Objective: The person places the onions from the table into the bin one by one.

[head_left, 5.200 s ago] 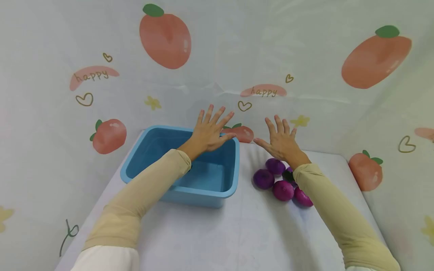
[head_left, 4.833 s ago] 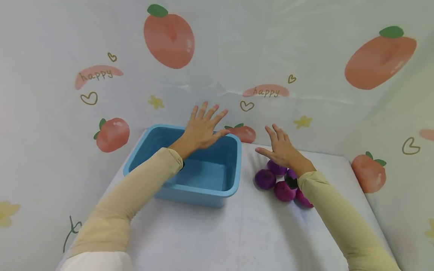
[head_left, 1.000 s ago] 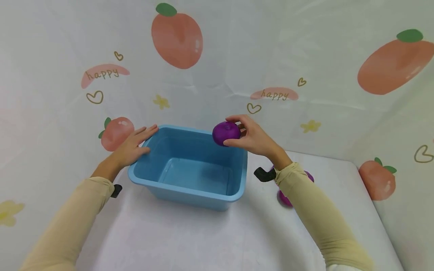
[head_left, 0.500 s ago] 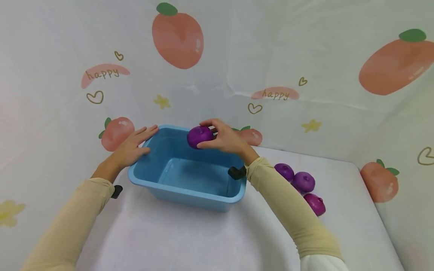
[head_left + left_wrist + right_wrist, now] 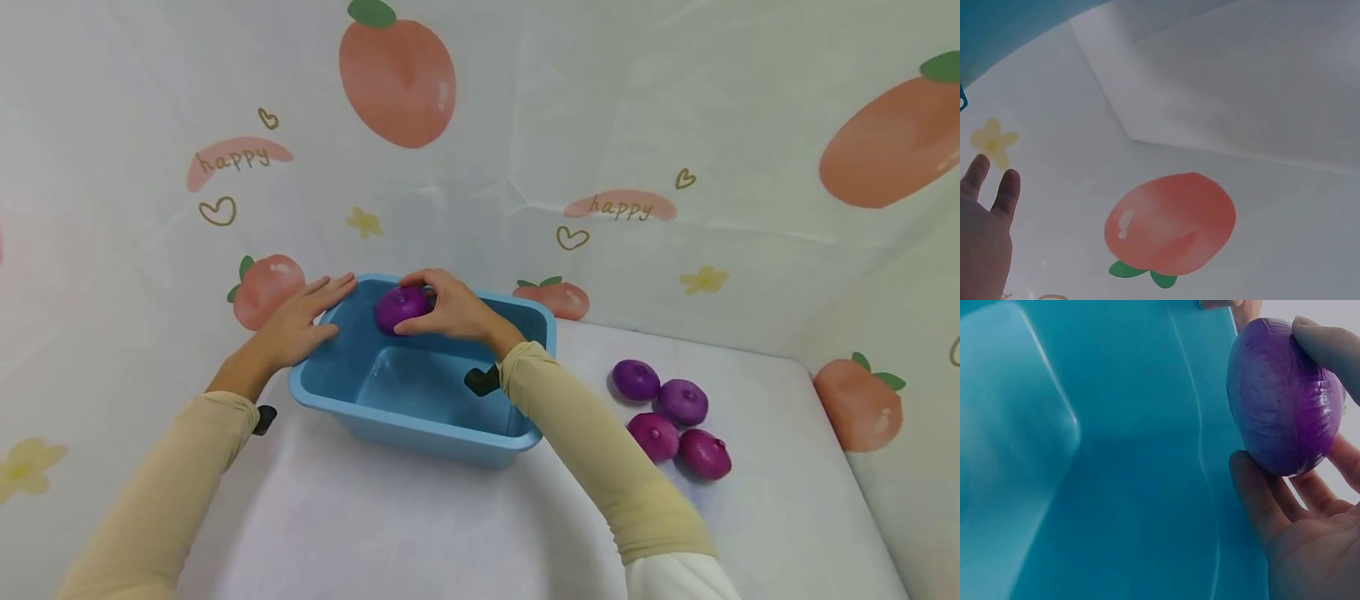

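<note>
Now the right hand [image 5: 457, 310] pinches a purple onion [image 5: 397, 310], just left of the centre of the frame. Its grip closes around one side, and in the right wrist view the thumb presses the onion from above while the fingers curl beneath it. The onion hangs within the outline of a blue tub [image 5: 427, 440], in front of the inner back wall at the tub's upper left; how high it sits against the rim is hard to tell.

At the tub's left edge, the left hand [image 5: 294, 327] rests on the rim, its grip loose and holding nothing: the fingers extend toward the back corner and the thumb lies apart from them.

Toward the right side of the frame, four more onions lie bunched on the white counter [image 5: 420, 533]: a dark violet onion [image 5: 636, 381] at the back, a lighter purple onion [image 5: 682, 402] beside it, and nearer the bottom a magenta onion [image 5: 653, 437] with a second magenta onion [image 5: 704, 455] to its right.

Both arms wear beige sleeves [image 5: 600, 458], with a black piece [image 5: 482, 381] at each wrist. Behind everything, a pale backdrop [image 5: 495, 100] carries printed fruit, hearts, yellow flowers and the word "happy".
</note>
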The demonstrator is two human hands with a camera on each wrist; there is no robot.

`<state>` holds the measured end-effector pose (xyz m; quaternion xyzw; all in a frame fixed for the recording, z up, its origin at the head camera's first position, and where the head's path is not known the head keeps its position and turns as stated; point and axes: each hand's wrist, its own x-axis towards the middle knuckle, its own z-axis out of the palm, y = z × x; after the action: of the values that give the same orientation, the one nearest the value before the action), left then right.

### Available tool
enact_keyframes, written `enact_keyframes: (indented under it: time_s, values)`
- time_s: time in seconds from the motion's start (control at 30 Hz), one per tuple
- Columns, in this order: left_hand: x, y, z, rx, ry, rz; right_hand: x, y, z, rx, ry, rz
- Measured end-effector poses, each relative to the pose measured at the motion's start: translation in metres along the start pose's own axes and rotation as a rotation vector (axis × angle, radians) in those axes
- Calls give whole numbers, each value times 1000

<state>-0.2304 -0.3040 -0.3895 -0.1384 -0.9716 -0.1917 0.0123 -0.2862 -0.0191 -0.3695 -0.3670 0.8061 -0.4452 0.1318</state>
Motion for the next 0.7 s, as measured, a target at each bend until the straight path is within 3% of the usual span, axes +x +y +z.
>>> enact_keyframes:
  time_s: [0.2, 0.7]
  values:
    - [-1, 0, -1, 52, 13, 21, 11, -2, 11, 2, -8, 35]
    - [-2, -6, 5, -38, 45, 19, 13, 14, 35, -79, -101, 107]
